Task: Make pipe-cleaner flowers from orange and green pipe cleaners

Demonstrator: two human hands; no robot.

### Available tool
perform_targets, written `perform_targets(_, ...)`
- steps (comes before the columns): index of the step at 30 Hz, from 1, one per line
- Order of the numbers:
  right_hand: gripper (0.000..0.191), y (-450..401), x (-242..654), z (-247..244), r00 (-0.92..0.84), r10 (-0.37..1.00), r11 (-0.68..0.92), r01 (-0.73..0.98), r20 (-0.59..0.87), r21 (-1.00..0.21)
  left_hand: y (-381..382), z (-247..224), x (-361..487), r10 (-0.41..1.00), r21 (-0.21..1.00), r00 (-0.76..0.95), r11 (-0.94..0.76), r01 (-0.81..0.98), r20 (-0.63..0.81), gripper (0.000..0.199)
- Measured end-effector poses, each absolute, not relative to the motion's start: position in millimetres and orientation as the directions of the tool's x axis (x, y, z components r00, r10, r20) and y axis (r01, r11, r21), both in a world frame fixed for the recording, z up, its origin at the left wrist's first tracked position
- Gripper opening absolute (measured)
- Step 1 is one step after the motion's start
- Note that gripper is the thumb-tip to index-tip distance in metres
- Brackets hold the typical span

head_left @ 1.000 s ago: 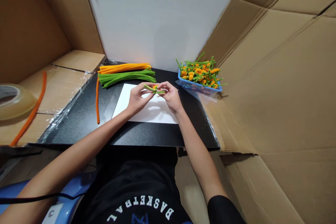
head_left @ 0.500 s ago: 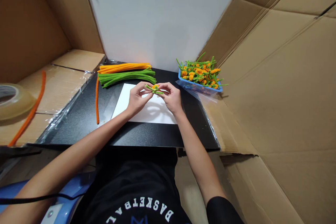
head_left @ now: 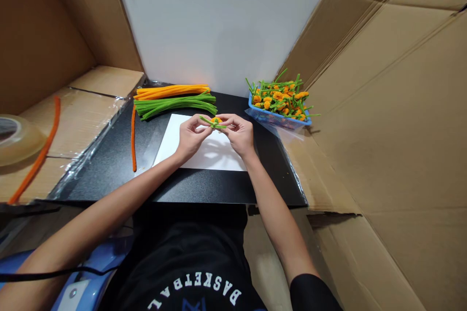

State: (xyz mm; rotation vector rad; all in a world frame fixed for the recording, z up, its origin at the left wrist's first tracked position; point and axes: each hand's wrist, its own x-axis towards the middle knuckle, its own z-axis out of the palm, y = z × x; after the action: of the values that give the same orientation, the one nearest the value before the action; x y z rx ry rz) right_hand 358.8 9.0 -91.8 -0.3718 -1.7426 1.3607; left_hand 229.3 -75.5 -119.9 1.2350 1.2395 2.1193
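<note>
Between my fingertips is a small pipe-cleaner flower with an orange head and green stems sticking out to the sides. My left hand pinches it from the left. From the right, my right hand grips it with thumb and forefinger. Both hands hover over a white sheet on the black table. Behind them lie a bundle of green pipe cleaners and a bundle of orange pipe cleaners.
A blue basket heaped with orange and green pipe-cleaner flowers stands at the back right. One orange pipe cleaner lies left of the sheet. Farther left are a tape roll and another orange pipe cleaner. Cardboard walls flank the table.
The view has shifted slightly. Both hands keep their pinch on the flower, and its green stems sit at a marginally different angle.
</note>
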Motion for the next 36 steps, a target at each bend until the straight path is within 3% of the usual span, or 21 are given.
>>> perform_targets(10,0.036,21.0,357.2,-94.4,-0.650,0.676,0.234,-0.257,0.347,-0.938,-73.2,-120.1,226.4,0.687,0.848,-0.524,-0.508,0.151,0.504,0.035)
perform_targets(18,0.034,18.8,356.0,-97.1,-0.613,0.696,0.291,-0.234,0.373,-0.928,-75.0,-121.5,220.5,0.662,0.774,-0.403,-0.515,0.368,0.632,0.022)
perform_targets(25,0.034,17.1,358.5,-93.0,-0.699,0.608,0.290,-0.246,0.377,-0.925,-76.3,-119.2,219.9,0.644,0.764,-0.419,-0.475,0.437,0.640,0.024)
perform_targets(36,0.033,22.5,355.7,-99.8,-0.646,0.702,0.191,-0.236,0.301,-0.953,-79.4,-114.6,221.8,0.635,0.714,-0.349,-0.514,0.475,0.689,0.016)
